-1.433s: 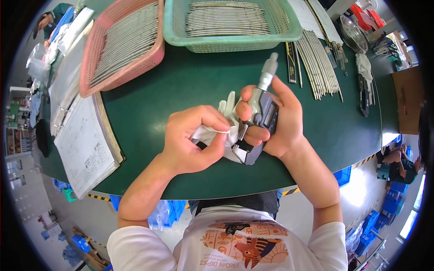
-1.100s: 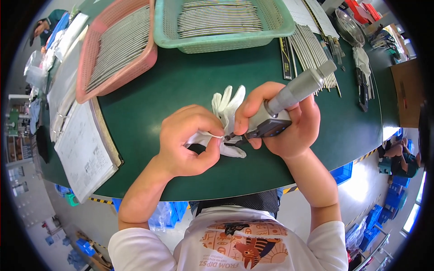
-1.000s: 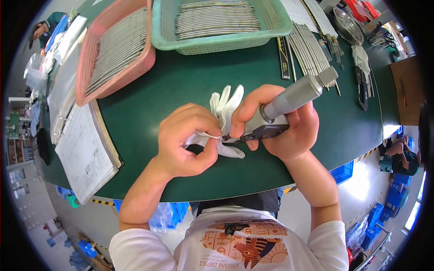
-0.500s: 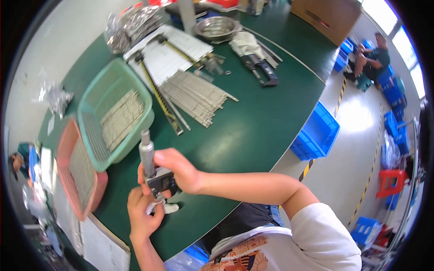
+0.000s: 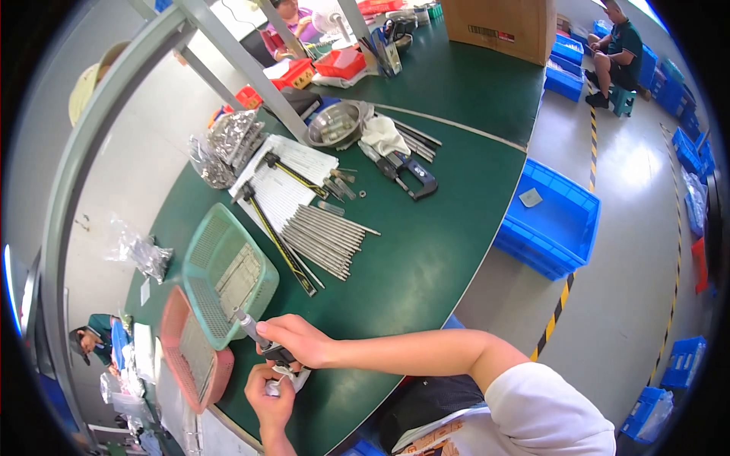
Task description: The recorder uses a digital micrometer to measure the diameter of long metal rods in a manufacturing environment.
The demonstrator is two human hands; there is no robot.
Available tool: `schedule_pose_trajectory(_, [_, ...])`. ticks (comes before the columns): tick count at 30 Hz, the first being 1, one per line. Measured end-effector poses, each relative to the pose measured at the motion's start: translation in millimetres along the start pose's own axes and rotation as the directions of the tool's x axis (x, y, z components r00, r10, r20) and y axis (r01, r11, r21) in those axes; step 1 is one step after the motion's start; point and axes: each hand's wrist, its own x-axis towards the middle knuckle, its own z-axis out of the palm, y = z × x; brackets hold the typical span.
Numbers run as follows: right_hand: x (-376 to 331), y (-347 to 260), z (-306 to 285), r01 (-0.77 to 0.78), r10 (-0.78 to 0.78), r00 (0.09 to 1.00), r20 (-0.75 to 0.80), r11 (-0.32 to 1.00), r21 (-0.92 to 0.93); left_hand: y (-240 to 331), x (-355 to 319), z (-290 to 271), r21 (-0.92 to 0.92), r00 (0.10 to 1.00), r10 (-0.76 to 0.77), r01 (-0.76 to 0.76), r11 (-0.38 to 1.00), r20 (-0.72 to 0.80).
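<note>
My right hand [image 5: 300, 340] is closed around a grey and black micrometer [image 5: 249, 325], its thimble pointing up and to the left. Below it, my left hand [image 5: 268, 397] has its fingers bent round a crumpled white cloth [image 5: 301, 377] at the micrometer's lower end. Whether something sits between the micrometer's jaws is hidden by the fingers and cloth. A green basket [image 5: 199, 308] with thin metal rods in it stands just beyond my hands. Beside that is a pink basket [image 5: 173, 346], also holding rods.
Metal rods [image 5: 323, 237] lie in a row beside two calipers [image 5: 280, 247] and paper sheets [image 5: 293, 156]. Farther off are a second micrometer [image 5: 426, 188], a white rag [image 5: 384, 137] and a steel bowl [image 5: 334, 125]. A blue crate [image 5: 559, 258] stands off the table's right edge.
The view has tilted up, showing more of the far table and a shelf frame. My right hand still grips the micrometer, and my left stays at its lower end with the cloth.
</note>
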Motion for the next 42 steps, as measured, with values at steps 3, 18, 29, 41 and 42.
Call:
schedule_pose_trajectory(3, [1, -2, 2, 0.188, -0.191, 0.981, -0.020, 0.977, -0.100, 1, 28, -22, 0.132, 0.994, -0.015, 0.029, 0.991, -0.108])
schedule_pose_trajectory(18, [-3, 8, -7, 0.456, -0.429, 0.869, -0.246, 0.888, 0.062, 80, 225, 55, -0.535, 0.863, 0.020, 0.294, 0.792, 0.505])
schedule_pose_trajectory(29, [-8, 7, 10, 0.203, -0.190, 0.979, -0.071, 0.938, 0.281, 22, 2, 22, -0.771, 0.842, -0.283, 0.537, 0.343, 0.460])
schedule_pose_trajectory(41, [18, 8, 4, 0.044, 0.057, 0.985, 0.166, 0.836, -0.548, -43, -39, -10, -0.854, 0.853, -0.029, 0.521, 0.007, 0.520])
schedule_pose_trajectory(42, [19, 4, -6, 0.053, 0.026, 0.990, 0.138, 0.841, -0.538, -44, -40, -11, -0.846, 0.849, -0.051, 0.528, 0.070, 0.526])
